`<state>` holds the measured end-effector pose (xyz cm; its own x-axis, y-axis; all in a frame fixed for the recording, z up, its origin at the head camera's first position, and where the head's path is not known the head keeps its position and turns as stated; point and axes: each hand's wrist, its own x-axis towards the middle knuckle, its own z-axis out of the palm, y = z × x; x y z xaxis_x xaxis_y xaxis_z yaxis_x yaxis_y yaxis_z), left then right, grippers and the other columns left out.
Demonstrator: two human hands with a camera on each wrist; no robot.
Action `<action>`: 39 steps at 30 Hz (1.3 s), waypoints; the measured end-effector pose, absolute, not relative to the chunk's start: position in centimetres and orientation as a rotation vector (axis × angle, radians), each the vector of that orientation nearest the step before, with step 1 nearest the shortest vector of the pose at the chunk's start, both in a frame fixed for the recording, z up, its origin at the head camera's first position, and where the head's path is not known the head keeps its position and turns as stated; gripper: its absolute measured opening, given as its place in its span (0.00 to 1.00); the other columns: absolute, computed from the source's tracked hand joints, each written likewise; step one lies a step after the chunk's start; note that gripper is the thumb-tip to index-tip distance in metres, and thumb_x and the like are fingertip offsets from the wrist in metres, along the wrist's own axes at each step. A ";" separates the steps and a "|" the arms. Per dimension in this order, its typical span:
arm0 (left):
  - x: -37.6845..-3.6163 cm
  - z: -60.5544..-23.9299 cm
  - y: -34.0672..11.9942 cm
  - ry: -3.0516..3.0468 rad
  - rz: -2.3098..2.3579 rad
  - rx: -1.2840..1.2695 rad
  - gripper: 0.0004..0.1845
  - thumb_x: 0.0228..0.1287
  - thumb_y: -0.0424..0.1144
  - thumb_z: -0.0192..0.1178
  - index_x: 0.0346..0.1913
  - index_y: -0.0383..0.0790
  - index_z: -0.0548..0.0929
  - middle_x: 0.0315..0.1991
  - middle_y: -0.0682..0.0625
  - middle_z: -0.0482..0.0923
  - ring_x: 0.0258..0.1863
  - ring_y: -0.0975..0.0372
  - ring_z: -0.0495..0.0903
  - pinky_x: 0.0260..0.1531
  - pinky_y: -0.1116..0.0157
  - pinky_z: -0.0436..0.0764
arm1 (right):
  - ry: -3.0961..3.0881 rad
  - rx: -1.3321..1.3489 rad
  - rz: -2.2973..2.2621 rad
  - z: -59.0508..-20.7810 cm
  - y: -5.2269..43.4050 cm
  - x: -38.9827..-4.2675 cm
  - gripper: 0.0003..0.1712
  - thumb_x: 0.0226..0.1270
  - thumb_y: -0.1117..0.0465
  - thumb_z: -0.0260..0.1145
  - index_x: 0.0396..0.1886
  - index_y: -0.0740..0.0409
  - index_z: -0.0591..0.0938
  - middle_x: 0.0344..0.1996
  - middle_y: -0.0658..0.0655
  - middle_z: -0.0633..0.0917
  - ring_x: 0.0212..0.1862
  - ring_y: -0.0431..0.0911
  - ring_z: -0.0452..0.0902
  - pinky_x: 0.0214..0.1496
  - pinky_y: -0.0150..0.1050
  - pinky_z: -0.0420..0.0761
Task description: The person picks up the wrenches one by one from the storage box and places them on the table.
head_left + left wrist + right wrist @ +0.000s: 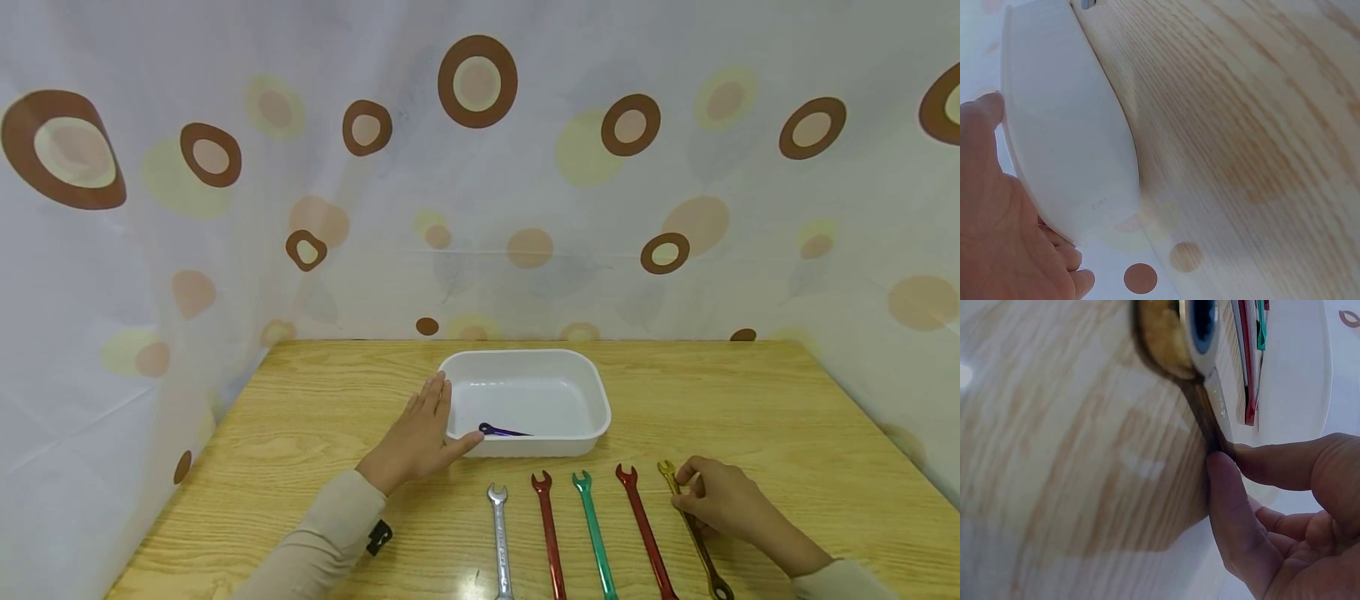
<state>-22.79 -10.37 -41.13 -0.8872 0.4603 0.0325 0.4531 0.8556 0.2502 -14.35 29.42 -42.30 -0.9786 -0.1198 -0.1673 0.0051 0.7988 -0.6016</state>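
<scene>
My right hand (pixel 731 500) pinches a gold combination wrench (pixel 703 552) between thumb and fingers. In the right wrist view the grip is on its shank, and the ring end (pixel 1163 337) comes close to the camera. My left hand (pixel 414 440) lies with straight fingers along the left side of a white tray (pixel 525 447), its thumb at the front rim. The left wrist view shows the tray's outer wall (pixel 1072 125) beside the palm. Inside the tray is a purple wrench (pixel 504 432), partly hidden by the front wall.
Left of the gold wrench, a row lies on the wooden table (pixel 337 392): a silver wrench (pixel 500 533), a red wrench (pixel 550 533), a green wrench (pixel 594 529) and another red wrench (pixel 645 529). A patterned curtain (pixel 480 192) hangs behind the table.
</scene>
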 end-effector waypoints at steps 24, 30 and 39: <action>-22.8 -41.1 -10.5 2.996 0.403 0.736 0.53 0.65 0.71 0.40 0.74 0.27 0.46 0.76 0.37 0.37 0.75 0.47 0.39 0.72 0.50 0.48 | 2.882 -0.208 -0.866 -40.0 28.3 -15.2 0.19 0.65 0.60 0.65 0.47 0.71 0.76 0.21 0.52 0.80 0.18 0.43 0.75 0.20 0.37 0.74; -22.8 -41.1 -10.4 2.994 0.404 0.730 0.53 0.65 0.71 0.40 0.74 0.27 0.45 0.76 0.37 0.37 0.75 0.48 0.39 0.72 0.50 0.48 | 2.924 -0.381 -0.923 -37.3 26.0 -16.3 0.20 0.67 0.55 0.64 0.49 0.67 0.77 0.30 0.53 0.83 0.29 0.43 0.79 0.25 0.36 0.78; -22.8 -41.1 -10.2 2.996 0.400 0.722 0.53 0.65 0.71 0.40 0.74 0.28 0.46 0.76 0.38 0.37 0.75 0.47 0.40 0.72 0.49 0.48 | 2.877 -0.590 -1.107 -36.2 21.6 -19.0 0.16 0.67 0.57 0.65 0.48 0.62 0.79 0.35 0.52 0.82 0.40 0.47 0.81 0.38 0.38 0.82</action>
<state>-22.78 -10.25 -41.05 -0.8915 0.4522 0.0270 0.4434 0.8589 0.2563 -19.02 21.63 -36.17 -0.9294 -0.3456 0.1295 -0.3433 0.6805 -0.6473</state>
